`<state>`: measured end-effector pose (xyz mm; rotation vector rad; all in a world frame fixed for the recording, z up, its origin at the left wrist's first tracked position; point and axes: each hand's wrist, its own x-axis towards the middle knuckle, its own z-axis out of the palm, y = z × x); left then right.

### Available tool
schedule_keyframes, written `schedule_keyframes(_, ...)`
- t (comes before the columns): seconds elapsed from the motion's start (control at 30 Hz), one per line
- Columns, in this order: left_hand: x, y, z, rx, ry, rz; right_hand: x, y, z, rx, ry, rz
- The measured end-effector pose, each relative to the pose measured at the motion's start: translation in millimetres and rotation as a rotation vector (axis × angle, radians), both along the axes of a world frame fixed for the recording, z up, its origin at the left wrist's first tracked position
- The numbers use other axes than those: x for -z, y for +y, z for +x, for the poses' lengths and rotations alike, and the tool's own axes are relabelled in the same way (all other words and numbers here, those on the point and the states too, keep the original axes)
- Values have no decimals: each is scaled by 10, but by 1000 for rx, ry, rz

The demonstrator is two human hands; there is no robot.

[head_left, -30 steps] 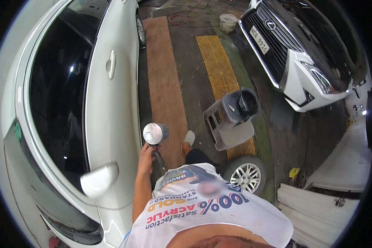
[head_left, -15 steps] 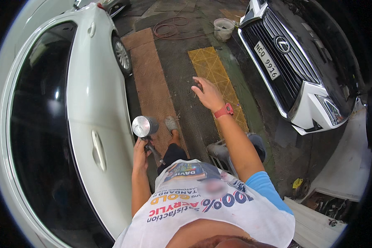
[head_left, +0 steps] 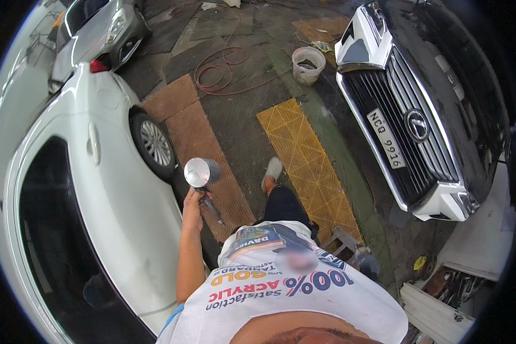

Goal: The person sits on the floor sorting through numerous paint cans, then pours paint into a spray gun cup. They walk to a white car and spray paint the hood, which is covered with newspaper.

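Note:
My left hand [head_left: 192,206] is closed around a spray gun [head_left: 202,172] with a silver, round-lidded metal cup on top. A slim handle or hose fitting points down from it toward my shirt. The gun is held upright in front of me, beside the white car [head_left: 120,189] on my left and apart from its body. My right hand and forearm are out of sight.
On the right stands a dark vehicle with a chrome-edged grille [head_left: 395,126]. A white bucket [head_left: 307,66] and a coiled reddish hose [head_left: 212,77] lie ahead. Brown mats [head_left: 195,132] and yellow mats [head_left: 304,155] cover parts of the floor. Farther left is a silver car [head_left: 92,40].
I have stepped forward along the white car, whose rear wheel is now closer. The right hand, earlier raised ahead of me, has left the view. The spray gun stays in my left hand.

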<state>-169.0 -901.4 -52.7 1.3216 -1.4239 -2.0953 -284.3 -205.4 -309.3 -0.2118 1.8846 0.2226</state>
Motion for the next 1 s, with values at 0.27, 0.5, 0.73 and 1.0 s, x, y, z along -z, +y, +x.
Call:
schedule_keyframes(0.27,433,-1434,-2235,-169,112,265,912,-1563,-2511,-218,224,-53)
schedule_keyframes(0.5,-190,-2589,-4335,-73,176,103,-1519,-6994,-6514,261,697,-1182)
schedule_keyframes(0.73,112,-4029,-6257,-82,194,228,-2511,-8759,-8176,74,834,-1358)
schedule_keyframes(1.0,-124,-5250,-9048,152,79,225,294,-6260,-8008,422,208,-65)
